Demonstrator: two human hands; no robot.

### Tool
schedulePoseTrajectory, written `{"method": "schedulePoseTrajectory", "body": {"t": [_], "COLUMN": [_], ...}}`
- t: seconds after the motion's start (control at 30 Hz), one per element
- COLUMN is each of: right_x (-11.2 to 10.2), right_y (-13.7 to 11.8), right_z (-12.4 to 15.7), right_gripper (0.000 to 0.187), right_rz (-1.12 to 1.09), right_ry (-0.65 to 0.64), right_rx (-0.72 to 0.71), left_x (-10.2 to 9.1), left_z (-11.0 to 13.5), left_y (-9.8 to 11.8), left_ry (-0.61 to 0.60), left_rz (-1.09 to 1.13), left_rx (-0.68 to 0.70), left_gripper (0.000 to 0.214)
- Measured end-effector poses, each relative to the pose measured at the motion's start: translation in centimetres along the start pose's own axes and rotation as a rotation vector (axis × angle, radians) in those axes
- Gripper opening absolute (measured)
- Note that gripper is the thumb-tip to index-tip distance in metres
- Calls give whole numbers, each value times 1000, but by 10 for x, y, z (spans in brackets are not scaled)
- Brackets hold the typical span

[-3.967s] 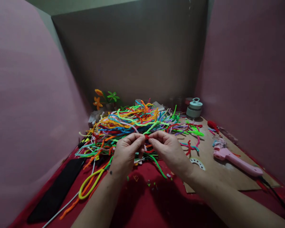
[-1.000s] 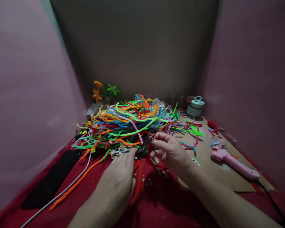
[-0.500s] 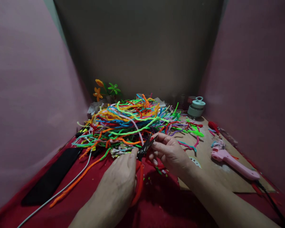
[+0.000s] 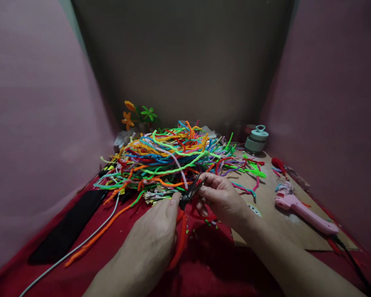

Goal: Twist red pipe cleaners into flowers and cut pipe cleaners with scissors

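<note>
Left hand (image 4: pixel 156 235) wrapped around scissors (image 4: pixel 190 192): orange-red handles, black blades parted. Right hand (image 4: pixel 221 198) pinches red pipe cleaner (image 4: pixel 204 216) just beside the blades, in front of the multicolour pile (image 4: pixel 170 159). Piece is thin, fuzzy, curled.

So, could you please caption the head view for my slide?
Left hand holds scissors open beside the right hand, before a heap of colourful pipe cleaners.

The left grip (image 4: pixel 156 237) holds black-bladed, red-handled scissors (image 4: pixel 190 192), blades parted, beside the right grip (image 4: pixel 224 198), which pinches a red fuzzy pipe-cleaner piece (image 4: pixel 204 217). Behind lies a tangled multicoloured pipe-cleaner pile (image 4: pixel 173 156) on the red-clothed bench (image 4: pixel 222 268).
</note>
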State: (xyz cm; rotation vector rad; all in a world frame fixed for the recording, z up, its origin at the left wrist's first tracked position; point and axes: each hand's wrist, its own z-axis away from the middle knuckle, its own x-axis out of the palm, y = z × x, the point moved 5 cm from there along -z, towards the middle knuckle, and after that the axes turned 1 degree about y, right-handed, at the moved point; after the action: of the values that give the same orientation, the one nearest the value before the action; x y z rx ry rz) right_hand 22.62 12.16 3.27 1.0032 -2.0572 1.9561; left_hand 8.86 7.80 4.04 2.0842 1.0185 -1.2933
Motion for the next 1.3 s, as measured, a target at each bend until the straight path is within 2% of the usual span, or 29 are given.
{"method": "schedulePoseTrajectory", "body": {"t": [0.23, 0.57, 0.87, 1.13, 1.3], "right_x": [4, 4, 2, -1, -1], "right_y": [1, 1, 0, -1, -1], "right_z": [0, -1, 0, -1, -1], "right_gripper": [21, 22, 19, 16, 15], "right_rz": [-18, 13, 125, 152, 188], "right_ry": [17, 61, 35, -62, -78], "right_rx": [6, -31, -63, -20, 4], "left_x": [12, 5, 10, 6, 0], "left_z": [3, -4, -2, 1, 1], "left_y": [1, 11, 2, 1, 2], "left_ry": [-11, 93, 1, -21, -21], "left_rz": [-59, -230, -75, 41, 49], "left_rx": [-18, 56, -47, -29, -14], "left_gripper": [46, 41, 44, 48, 45]}}
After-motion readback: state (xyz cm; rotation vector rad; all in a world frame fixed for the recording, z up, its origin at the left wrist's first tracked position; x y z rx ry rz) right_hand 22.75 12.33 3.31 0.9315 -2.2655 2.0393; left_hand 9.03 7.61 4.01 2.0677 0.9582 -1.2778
